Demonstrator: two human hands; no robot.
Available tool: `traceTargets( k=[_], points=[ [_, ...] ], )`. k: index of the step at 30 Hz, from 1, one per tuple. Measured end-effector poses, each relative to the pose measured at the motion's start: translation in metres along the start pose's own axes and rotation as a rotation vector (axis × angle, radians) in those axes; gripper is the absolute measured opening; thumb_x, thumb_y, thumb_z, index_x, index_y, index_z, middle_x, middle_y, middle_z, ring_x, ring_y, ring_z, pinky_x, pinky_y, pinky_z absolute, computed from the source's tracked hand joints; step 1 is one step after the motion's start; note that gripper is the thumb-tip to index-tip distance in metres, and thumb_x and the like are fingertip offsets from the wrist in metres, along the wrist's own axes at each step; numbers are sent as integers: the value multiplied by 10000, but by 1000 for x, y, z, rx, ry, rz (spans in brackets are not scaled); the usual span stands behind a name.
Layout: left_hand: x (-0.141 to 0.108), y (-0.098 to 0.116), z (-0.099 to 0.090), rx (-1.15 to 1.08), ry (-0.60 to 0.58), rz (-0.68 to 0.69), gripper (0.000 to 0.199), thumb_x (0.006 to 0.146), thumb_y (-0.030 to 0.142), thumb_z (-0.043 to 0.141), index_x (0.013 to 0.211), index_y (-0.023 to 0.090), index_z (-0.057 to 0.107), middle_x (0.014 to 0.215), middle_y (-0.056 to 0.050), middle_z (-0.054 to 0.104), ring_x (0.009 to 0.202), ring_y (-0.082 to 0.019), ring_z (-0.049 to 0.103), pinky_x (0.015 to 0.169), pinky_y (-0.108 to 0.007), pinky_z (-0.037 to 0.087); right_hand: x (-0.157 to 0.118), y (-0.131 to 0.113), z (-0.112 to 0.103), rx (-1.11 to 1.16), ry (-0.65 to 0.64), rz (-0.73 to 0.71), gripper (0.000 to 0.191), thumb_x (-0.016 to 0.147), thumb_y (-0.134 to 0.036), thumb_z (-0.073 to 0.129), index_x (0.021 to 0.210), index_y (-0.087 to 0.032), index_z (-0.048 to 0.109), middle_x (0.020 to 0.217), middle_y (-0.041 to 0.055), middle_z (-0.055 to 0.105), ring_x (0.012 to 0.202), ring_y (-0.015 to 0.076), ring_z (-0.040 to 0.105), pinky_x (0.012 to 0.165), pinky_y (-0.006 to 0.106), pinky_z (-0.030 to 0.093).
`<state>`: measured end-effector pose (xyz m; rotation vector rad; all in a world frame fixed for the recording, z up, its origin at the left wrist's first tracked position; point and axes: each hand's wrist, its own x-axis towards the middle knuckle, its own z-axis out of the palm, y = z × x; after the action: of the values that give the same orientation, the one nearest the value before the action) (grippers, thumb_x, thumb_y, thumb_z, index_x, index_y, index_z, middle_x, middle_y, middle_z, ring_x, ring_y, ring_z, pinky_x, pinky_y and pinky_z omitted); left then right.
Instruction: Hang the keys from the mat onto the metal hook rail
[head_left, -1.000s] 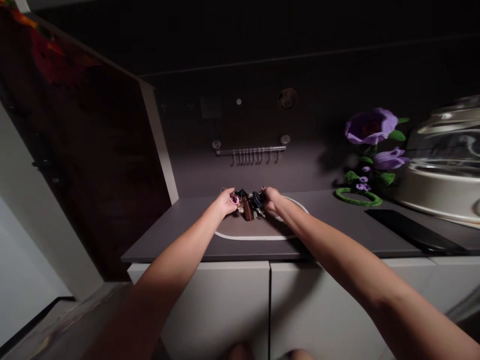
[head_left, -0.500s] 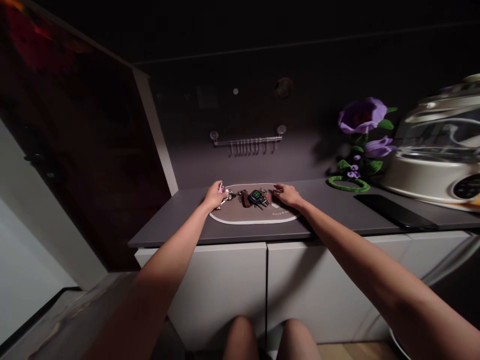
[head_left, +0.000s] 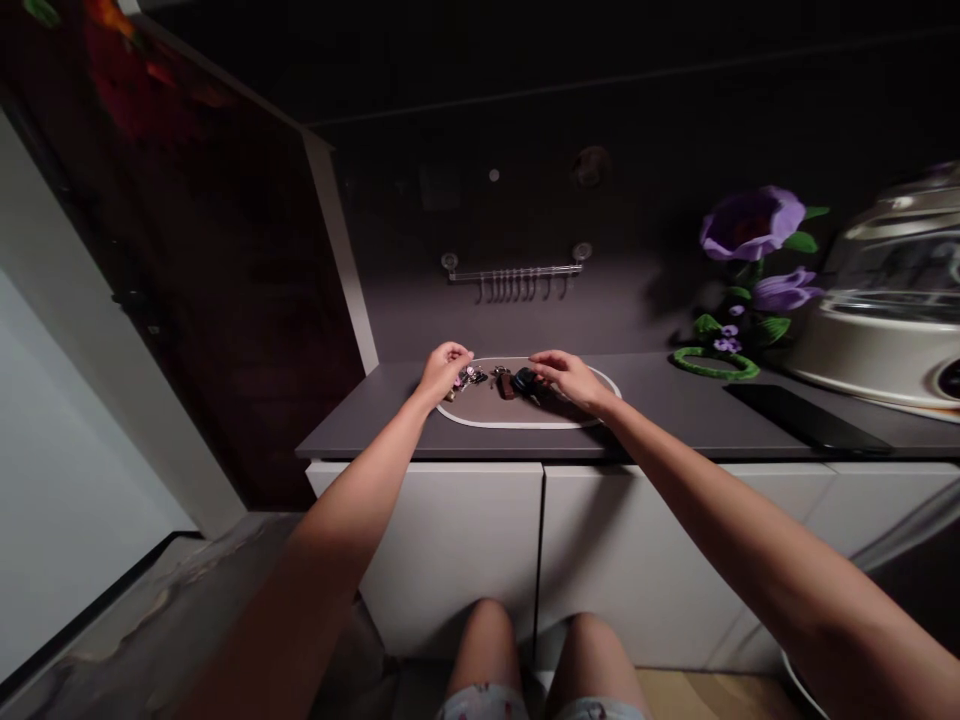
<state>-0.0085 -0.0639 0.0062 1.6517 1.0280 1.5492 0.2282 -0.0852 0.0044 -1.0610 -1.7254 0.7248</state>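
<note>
My left hand (head_left: 442, 374) is over the left end of an oval brown mat (head_left: 495, 410) with a pale rim. Its thumb and fingertips come together; anything between them is too small to make out. Just under and beside it lies a bunch of keys (head_left: 472, 377) with a pink charm (head_left: 457, 382). My right hand (head_left: 568, 377) hovers at the right half of the mat, fingers reaching left and apart from the thumb. Close to its fingertips is a dark key fob (head_left: 524, 379); whether they touch is unclear. A brown key holder (head_left: 507, 386) lies mid-mat.
A clear rail with hooks (head_left: 517, 275) is mounted on the wall behind the mat. To the right stand purple artificial flowers (head_left: 752, 224) on a green ring base (head_left: 716, 368), a black phone-like slab (head_left: 806, 420) and a cream appliance (head_left: 877, 345). A dark door (head_left: 225, 300) is at left.
My right hand has moved left, over the keys beside the dark fob. My left hand has risen and shifted inward, with the pink charm now below it. The view has turned slightly left.
</note>
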Motion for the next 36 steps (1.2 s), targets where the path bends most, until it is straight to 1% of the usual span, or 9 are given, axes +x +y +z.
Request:
traceTargets(
  k=[1, 5, 7, 10, 16, 26, 30, 33, 36],
  points=[
    [-5, 6, 3, -66, -82, -46, 255, 685, 371, 635, 638, 152, 511, 526, 28, 501, 458, -61, 445, 463, -184, 340, -2, -7, 6, 102, -92, 17, 253, 749, -381, 568, 847, -150, 597, 764, 34, 633, 598, 88, 533, 570, 206, 433],
    [-20, 14, 15, -359, -400, -228, 557, 706, 601, 520, 439, 172, 287, 345, 63, 277, 312, -33, 259, 356, -182, 186, -8, -20, 22, 395, -447, 173, 622, 778, -682, 277, 470, -162, 426, 380, -26, 366, 336, 48, 288, 345, 189, 216],
    [-24, 9, 19, -457, -496, -331, 624, 708, 692, 408, 408, 184, 208, 306, 65, 199, 280, -33, 195, 334, -189, 135, -10, -17, 26, 504, -540, 238, 676, 754, -735, 152, 401, -183, 318, 326, -43, 243, 305, 45, 200, 323, 192, 151],
    [-26, -1, 20, -524, -541, -431, 654, 685, 765, 273, 389, 192, 165, 285, 56, 168, 261, -37, 164, 323, -195, 98, -11, -6, 28, 628, -580, 251, 681, 720, -766, 71, 380, -199, 235, 312, -52, 155, 291, 49, 164, 309, 190, 128],
    [-23, -12, 16, -568, -507, -441, 654, 673, 781, 241, 391, 196, 167, 283, 51, 160, 274, -38, 154, 335, -202, 114, -11, 0, 26, 705, -565, 264, 677, 702, -780, 58, 377, -198, 178, 320, -60, 122, 277, 37, 128, 298, 179, 104],
    [-27, -7, 18, -465, -454, -436, 637, 702, 767, 219, 414, 198, 216, 314, 52, 158, 304, -46, 147, 361, -218, 118, -14, -7, 27, 591, -437, 297, 668, 681, -799, 67, 391, -207, 172, 319, -59, 131, 288, 47, 122, 308, 191, 117],
    [-22, -1, 12, -405, -441, -352, 499, 765, 604, 431, 519, 170, 404, 355, 59, 269, 320, -44, 202, 374, -199, 144, -9, -11, 33, 506, -407, 259, 614, 759, -713, 252, 445, -191, 320, 331, -74, 184, 299, 42, 134, 321, 188, 103],
    [-10, 5, -1, -317, -309, -193, 307, 748, 428, 570, 636, 154, 488, 436, 49, 403, 363, -45, 321, 393, -189, 213, 2, -19, 42, 416, -288, 173, 433, 782, -555, 459, 590, -166, 461, 356, -91, 246, 309, 34, 160, 330, 178, 115],
    [7, 6, -17, -114, -212, -99, 164, 739, 294, 590, 727, 135, 550, 546, 27, 504, 430, -48, 415, 437, -188, 297, 20, -25, 54, 299, -169, 74, 300, 793, -434, 511, 702, -149, 525, 393, -69, 375, 332, 40, 272, 348, 172, 200]
  ],
)
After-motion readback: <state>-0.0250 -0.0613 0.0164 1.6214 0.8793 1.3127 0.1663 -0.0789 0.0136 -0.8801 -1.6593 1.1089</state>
